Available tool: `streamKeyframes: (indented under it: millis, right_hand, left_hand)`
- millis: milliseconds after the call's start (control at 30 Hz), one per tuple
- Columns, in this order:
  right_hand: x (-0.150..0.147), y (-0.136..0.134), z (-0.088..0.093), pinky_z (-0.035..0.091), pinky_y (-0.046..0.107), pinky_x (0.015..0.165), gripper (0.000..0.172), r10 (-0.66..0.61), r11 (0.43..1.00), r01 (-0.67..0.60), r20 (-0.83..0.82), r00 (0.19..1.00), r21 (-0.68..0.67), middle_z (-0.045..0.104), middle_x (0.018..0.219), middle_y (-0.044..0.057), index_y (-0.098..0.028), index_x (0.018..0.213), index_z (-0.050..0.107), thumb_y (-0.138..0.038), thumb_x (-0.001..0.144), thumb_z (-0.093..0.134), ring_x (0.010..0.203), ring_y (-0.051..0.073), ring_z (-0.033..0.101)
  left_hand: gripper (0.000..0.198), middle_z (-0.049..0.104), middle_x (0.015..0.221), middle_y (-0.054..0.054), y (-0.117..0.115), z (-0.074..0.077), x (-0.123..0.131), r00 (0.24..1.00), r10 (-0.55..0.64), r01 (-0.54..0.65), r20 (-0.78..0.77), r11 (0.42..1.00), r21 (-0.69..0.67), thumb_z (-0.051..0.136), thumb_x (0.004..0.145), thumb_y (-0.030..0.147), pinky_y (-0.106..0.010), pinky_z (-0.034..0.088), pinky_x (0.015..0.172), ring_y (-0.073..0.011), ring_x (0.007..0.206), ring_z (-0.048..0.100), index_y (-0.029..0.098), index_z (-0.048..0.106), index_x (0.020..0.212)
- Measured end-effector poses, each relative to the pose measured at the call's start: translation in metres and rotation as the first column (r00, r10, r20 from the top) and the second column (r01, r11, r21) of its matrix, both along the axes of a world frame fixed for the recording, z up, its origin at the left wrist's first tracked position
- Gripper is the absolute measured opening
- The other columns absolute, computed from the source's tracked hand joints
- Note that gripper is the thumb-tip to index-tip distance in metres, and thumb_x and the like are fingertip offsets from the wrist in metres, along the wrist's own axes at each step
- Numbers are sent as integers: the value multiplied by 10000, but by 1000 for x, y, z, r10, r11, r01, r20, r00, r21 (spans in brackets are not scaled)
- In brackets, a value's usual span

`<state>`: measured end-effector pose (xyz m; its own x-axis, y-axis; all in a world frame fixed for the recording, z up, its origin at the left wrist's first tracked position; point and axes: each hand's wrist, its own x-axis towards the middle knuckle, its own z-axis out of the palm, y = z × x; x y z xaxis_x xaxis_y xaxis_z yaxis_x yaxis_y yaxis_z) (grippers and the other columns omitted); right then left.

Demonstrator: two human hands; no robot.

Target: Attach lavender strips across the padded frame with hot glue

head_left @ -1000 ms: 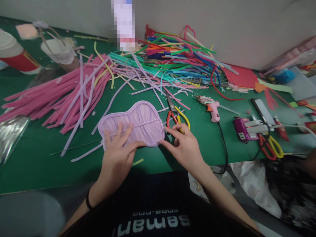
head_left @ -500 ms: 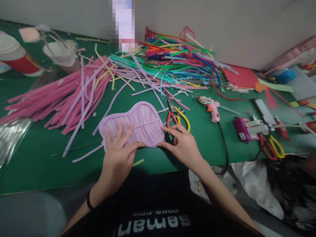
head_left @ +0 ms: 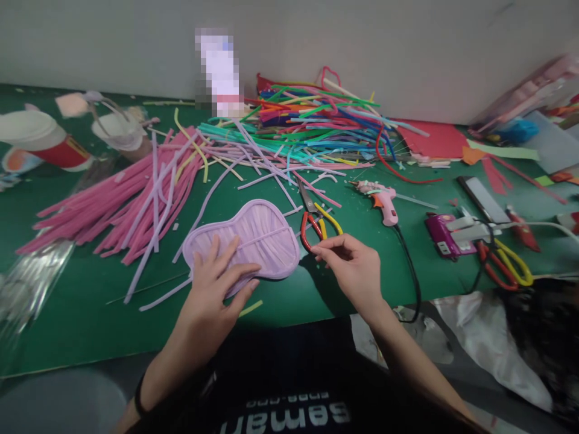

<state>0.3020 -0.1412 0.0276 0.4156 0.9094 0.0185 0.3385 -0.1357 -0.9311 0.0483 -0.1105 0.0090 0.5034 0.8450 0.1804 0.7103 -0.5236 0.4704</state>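
Note:
A lilac, hourglass-shaped piece made of pipe cleaners [head_left: 266,241], with a raised rim and a strip along its middle, lies on the green table. My left hand [head_left: 217,283] rests on its left and near part, fingers spread and flat. To the right of the piece, my right hand [head_left: 355,265] is closed in a pinch, apart from the rim. Whatever its fingertips hold, if anything, is too small to make out. They are close to the red handle of the scissors [head_left: 312,217], which lie with red and yellow handles towards me.
Pink pipe cleaners [head_left: 113,193] lie at the left, a many-coloured heap [head_left: 307,120] at the back. A pink glue gun [head_left: 384,202], purple power socket [head_left: 446,235], second scissors [head_left: 506,268] and phone [head_left: 482,199] are to the right. Cups [head_left: 49,144] stand at the far left.
My right hand has let go of the lilac piece's right edge and drawn its fingers into a pinch beside the scissors. My left hand stays on the piece. The view has tilted up slightly.

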Motion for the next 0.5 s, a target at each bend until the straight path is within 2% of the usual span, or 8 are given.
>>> streamKeyframes:
  millis: [100, 200, 267, 333, 367, 433, 500]
  right_hand:
    - [4, -3, -1, 551, 268, 628, 159, 22, 999, -22, -20, 1000, -28, 743, 714, 13, -220, 778, 744, -377, 805, 733, 670, 170, 694]
    - [3, -8, -8, 564, 258, 631, 314, 76, 996, -79, -70, 995, -41, 754, 751, 39, -203, 804, 730, -478, 896, 609, 702, 172, 714]
    - [0, -10, -14, 550, 237, 557, 461, 85, 994, -95, -154, 984, -59, 731, 703, 47, -190, 750, 675, -563, 943, 487, 638, 159, 706]
    - [-4, -9, -18, 524, 225, 477, 476, 102, 986, -132, -255, 962, -103, 713, 695, 38, -189, 753, 618, -617, 920, 492, 564, 145, 682]
    - [-6, -9, -19, 525, 226, 465, 446, 111, 981, -152, -302, 947, -117, 709, 708, 30, -191, 785, 600, -625, 880, 558, 556, 144, 679]
    - [-8, -7, -21, 553, 237, 498, 435, 115, 977, -174, -383, 916, -123, 706, 719, 20, -189, 831, 586, -603, 772, 707, 586, 152, 693]
    - [-10, -6, -22, 578, 248, 554, 453, 111, 978, -176, -444, 889, -108, 709, 695, 29, -177, 798, 588, -583, 713, 769, 612, 158, 707]
  left_hand:
    - [406, 381, 1577, -146, 30, 20, -3, 990, -110, 118, -92, 989, 85, 473, 969, 466, -681, 218, 1145, -425, 1509, 145, 231, 660, 1243]
    - [561, 293, 1618, -146, 83, 37, 12, 936, -260, 289, -239, 953, 94, 513, 933, 558, -655, 197, 1155, -447, 1503, 124, 254, 546, 1403]
    - [615, 380, 1568, -144, 120, 44, 30, 840, -455, 463, -294, 885, -46, 542, 908, 593, -561, 252, 1157, -395, 1474, 241, 264, 516, 1427]
    - [595, 485, 1473, -138, 148, 46, 50, 740, -600, 557, -303, 800, -223, 590, 880, 585, -479, 307, 1118, -348, 1396, 363, 272, 555, 1384]
    - [553, 516, 1428, -131, 157, 46, 59, 719, -624, 564, -306, 781, -266, 610, 867, 569, -450, 324, 1094, -335, 1339, 412, 269, 599, 1331]
    - [522, 563, 1311, -137, 167, 46, 73, 732, -597, 539, -328, 802, -257, 651, 817, 576, -427, 352, 1036, -324, 1220, 468, 240, 663, 1217]
    - [496, 593, 1184, -136, 170, 46, 79, 752, -553, 507, -358, 833, -222, 695, 751, 591, -398, 376, 966, -315, 1126, 488, 202, 698, 1059]
